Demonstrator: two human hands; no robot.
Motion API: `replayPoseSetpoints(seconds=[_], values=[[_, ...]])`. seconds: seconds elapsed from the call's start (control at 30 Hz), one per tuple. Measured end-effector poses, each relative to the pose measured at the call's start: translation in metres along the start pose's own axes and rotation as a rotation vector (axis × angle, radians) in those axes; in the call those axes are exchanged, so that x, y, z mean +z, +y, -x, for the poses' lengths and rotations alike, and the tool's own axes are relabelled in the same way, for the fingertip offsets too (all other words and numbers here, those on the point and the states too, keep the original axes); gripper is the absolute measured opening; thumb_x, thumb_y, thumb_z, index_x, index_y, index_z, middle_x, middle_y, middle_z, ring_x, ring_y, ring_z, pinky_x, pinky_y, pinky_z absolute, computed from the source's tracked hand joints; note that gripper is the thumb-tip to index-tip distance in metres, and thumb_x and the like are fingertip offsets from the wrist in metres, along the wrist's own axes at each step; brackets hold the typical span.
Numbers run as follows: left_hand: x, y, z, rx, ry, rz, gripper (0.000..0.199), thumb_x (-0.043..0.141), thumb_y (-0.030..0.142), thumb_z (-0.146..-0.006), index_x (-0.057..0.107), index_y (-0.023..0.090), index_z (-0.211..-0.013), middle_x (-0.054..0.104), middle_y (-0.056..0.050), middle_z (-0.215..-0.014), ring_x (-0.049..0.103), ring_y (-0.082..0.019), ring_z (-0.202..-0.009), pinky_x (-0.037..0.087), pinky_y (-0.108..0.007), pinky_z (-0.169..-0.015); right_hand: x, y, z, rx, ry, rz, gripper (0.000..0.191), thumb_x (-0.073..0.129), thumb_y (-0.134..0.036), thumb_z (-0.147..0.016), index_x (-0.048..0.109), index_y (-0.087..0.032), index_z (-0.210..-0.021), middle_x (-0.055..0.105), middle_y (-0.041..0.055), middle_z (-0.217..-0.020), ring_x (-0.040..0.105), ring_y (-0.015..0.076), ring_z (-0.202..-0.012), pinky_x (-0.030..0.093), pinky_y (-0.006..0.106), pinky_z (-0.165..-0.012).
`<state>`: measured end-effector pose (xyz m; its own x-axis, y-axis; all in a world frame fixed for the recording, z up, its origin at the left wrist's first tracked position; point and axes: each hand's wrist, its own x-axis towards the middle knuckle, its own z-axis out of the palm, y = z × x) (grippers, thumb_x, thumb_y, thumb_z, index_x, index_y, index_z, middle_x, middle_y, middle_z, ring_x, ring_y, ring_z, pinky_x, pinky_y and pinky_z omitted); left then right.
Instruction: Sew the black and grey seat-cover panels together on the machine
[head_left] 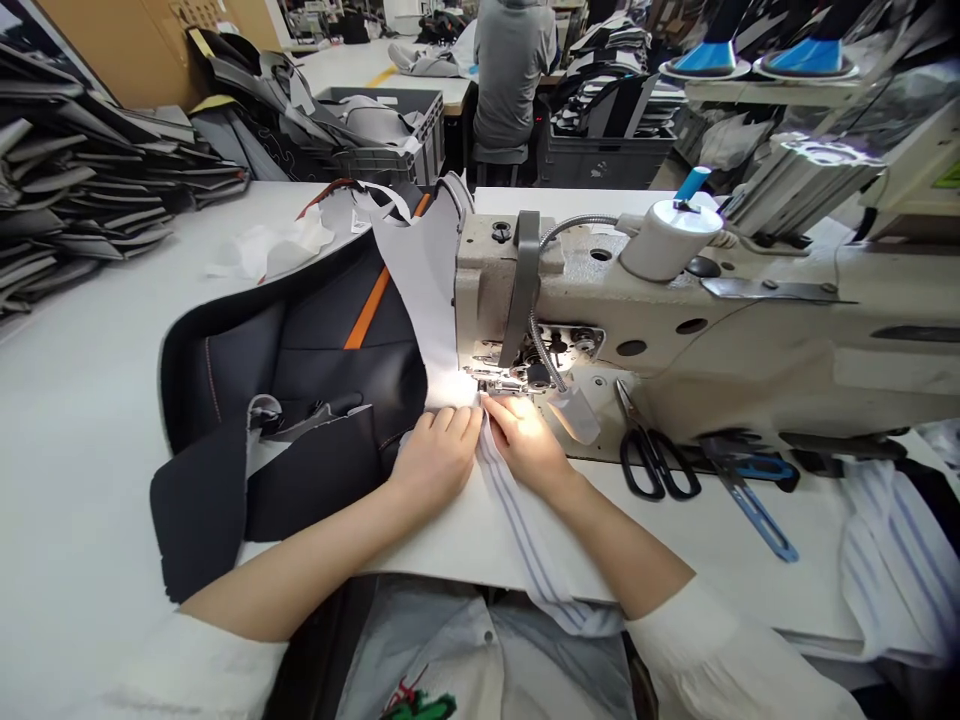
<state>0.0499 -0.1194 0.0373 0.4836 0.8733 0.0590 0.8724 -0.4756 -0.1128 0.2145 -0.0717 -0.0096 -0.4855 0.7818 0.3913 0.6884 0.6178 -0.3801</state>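
At the needle area of a sewing machine (570, 270), both my hands work close together. My left hand (439, 452) is closed, fingers curled on the edge of a black seat cover (337, 370) with an orange stripe and a pale grey backing. My right hand (529, 440) pinches a white fabric strip with blue stripes (517, 520), just in front of the lit presser foot. The strip trails down over the table edge toward my lap. My fingertips cover the spot where strip and cover meet.
Black-handled scissors (656, 455) and a blue tool (757, 505) lie right of my right hand. More striped fabric (900, 560) hangs at the far right. Stacked dark pieces (75, 170) stand at the left. Beyond are grey crates (431, 140) and a seated person (514, 75).
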Motion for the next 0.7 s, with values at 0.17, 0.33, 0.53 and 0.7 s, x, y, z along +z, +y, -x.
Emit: replayPoseSetpoints(seconds=[0.17,0.33,0.53,0.7], values=[[-0.016,-0.036,0.057,0.036,0.086,-0.001,0.070,0.051,0.013,-0.070,0.036,0.023,-0.138,0.035,-0.012,-0.142,0.027,-0.032,-0.132,0.019,-0.051,-0.108,-0.008,0.005,0.005,0.193,0.007,0.002,0.024,0.044,-0.027,-0.089,0.064,-0.018,-0.100,0.063,0.0075,-0.090,0.057,0.0210,-0.087,0.045,0.033,-0.079],[-0.027,-0.055,0.055,0.210,0.006,0.001,0.043,0.041,0.009,-0.076,0.057,0.015,-0.115,0.060,-0.012,-0.092,0.055,-0.023,-0.088,0.045,-0.040,-0.082,-0.012,-0.010,0.005,0.210,-0.060,-0.118,0.022,0.046,-0.032,-0.090,0.062,-0.022,-0.101,0.064,0.0005,-0.077,0.058,0.0166,-0.077,0.043,0.027,-0.070],[-0.030,0.021,0.023,0.197,-0.226,0.058,0.035,0.033,0.012,-0.085,0.061,0.010,-0.105,0.060,-0.012,-0.077,0.057,-0.023,-0.070,0.045,-0.032,-0.057,-0.012,-0.012,0.010,0.249,0.055,-0.021,0.029,0.042,-0.025,-0.090,0.059,-0.019,-0.112,0.066,0.0040,-0.081,0.059,0.0188,-0.082,0.045,0.029,-0.074],[-0.027,0.037,0.023,0.024,-0.290,0.114,0.057,0.043,0.020,-0.078,0.043,0.001,-0.132,0.063,-0.017,-0.083,0.061,-0.027,-0.074,0.047,-0.035,-0.058,-0.013,0.008,0.014,0.201,0.050,0.078,0.029,0.039,-0.024,-0.091,0.065,-0.019,-0.105,0.064,0.0075,-0.088,0.059,0.0196,-0.082,0.046,0.032,-0.080]])
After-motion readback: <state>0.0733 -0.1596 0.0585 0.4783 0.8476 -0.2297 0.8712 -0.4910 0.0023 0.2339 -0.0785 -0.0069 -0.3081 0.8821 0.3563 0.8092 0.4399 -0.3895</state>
